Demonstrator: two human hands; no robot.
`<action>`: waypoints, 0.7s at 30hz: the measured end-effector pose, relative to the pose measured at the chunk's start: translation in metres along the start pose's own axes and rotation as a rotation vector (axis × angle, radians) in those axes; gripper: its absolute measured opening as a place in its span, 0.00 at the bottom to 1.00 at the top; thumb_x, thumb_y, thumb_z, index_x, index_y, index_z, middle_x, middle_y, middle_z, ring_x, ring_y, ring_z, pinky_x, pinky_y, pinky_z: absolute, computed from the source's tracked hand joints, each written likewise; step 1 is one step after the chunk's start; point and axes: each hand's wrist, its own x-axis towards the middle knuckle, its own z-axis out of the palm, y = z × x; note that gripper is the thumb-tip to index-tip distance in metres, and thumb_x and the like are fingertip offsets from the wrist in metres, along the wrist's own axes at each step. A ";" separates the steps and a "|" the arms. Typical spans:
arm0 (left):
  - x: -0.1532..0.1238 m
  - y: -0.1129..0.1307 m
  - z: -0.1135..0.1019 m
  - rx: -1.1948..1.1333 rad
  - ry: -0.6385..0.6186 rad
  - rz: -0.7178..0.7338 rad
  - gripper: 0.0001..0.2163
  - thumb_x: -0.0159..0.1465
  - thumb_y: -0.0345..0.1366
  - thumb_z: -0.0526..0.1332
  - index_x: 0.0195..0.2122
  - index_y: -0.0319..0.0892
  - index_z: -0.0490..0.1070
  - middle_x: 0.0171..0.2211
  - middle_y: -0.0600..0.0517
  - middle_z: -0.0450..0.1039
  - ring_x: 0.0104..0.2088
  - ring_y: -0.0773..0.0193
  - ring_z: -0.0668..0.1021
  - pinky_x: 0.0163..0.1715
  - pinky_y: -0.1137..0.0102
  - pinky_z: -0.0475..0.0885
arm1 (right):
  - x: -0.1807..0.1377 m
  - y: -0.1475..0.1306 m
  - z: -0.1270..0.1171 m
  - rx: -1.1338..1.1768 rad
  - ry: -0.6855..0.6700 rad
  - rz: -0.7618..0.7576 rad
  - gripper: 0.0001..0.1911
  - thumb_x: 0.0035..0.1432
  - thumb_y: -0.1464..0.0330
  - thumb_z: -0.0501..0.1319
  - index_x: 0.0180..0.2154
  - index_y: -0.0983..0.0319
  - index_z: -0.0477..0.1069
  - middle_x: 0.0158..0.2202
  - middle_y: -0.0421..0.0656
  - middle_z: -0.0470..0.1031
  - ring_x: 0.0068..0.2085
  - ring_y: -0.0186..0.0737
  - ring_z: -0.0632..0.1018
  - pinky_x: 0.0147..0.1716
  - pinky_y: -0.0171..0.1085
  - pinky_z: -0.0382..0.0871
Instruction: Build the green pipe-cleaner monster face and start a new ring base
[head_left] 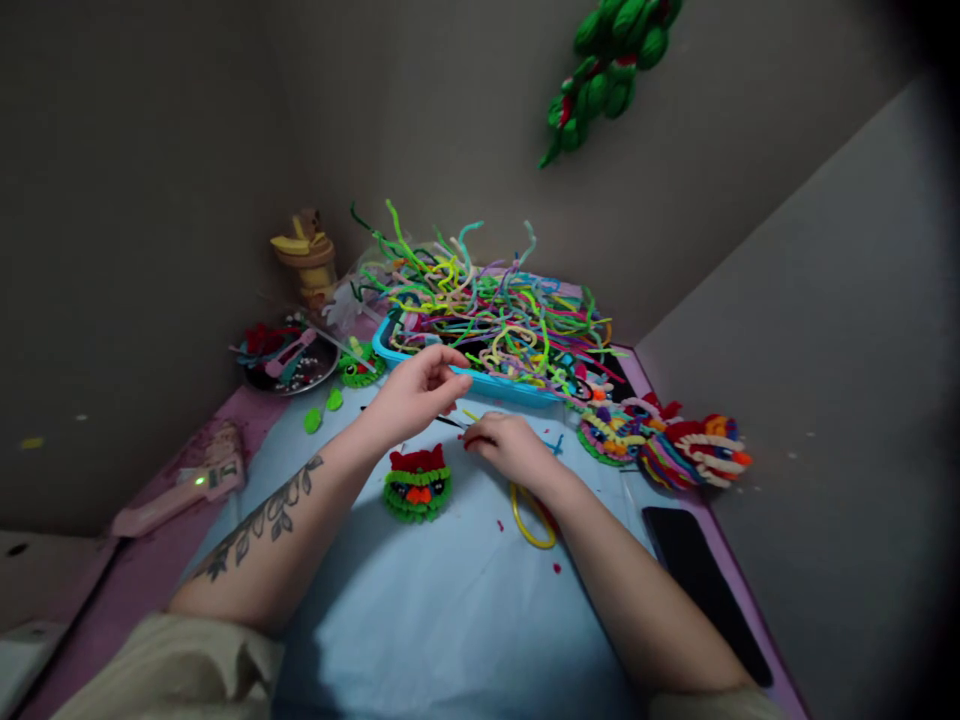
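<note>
My left hand (417, 392) hovers at the front edge of a blue tray (480, 382) heaped with tangled pipe cleaners (491, 305); its fingers are curled into a pinch, and what they hold is too small to name. My right hand (506, 444) rests closed on the light blue mat (442, 590), pinching a thin yellow-green pipe cleaner (471, 416) next to black scissors (451, 422). A green and red pipe-cleaner owl (417, 484) sits just below my left hand. A yellow loop (529, 520) lies under my right wrist.
Finished pipe-cleaner figures (664, 448) lie at the right, with a black phone (701, 590) below them. A pink glue gun (184, 490) lies at the left, a dish of bits (289, 362) and a yellow figure (307, 260) behind it. A green ornament (607, 70) hangs on the wall.
</note>
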 end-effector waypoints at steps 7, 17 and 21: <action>-0.005 -0.006 0.021 0.123 -0.140 0.008 0.09 0.56 0.38 0.63 0.37 0.42 0.71 0.32 0.51 0.75 0.33 0.62 0.76 0.31 0.70 0.71 | -0.021 0.007 -0.046 0.754 0.372 0.054 0.10 0.54 0.68 0.60 0.38 0.61 0.77 0.33 0.42 0.74 0.27 0.32 0.73 0.28 0.33 0.66; -0.014 0.007 0.038 0.158 0.024 -0.020 0.08 0.58 0.40 0.61 0.33 0.40 0.74 0.26 0.52 0.76 0.27 0.64 0.76 0.28 0.71 0.70 | -0.025 -0.007 -0.046 0.914 0.470 0.090 0.05 0.51 0.67 0.61 0.32 0.62 0.70 0.27 0.38 0.72 0.27 0.33 0.73 0.27 0.33 0.67; -0.012 0.003 0.044 0.020 0.116 -0.112 0.10 0.58 0.42 0.60 0.32 0.39 0.72 0.22 0.53 0.74 0.23 0.66 0.75 0.22 0.74 0.67 | -0.025 -0.004 -0.048 0.867 0.521 0.109 0.14 0.50 0.67 0.62 0.41 0.60 0.72 0.35 0.42 0.75 0.33 0.36 0.75 0.30 0.34 0.69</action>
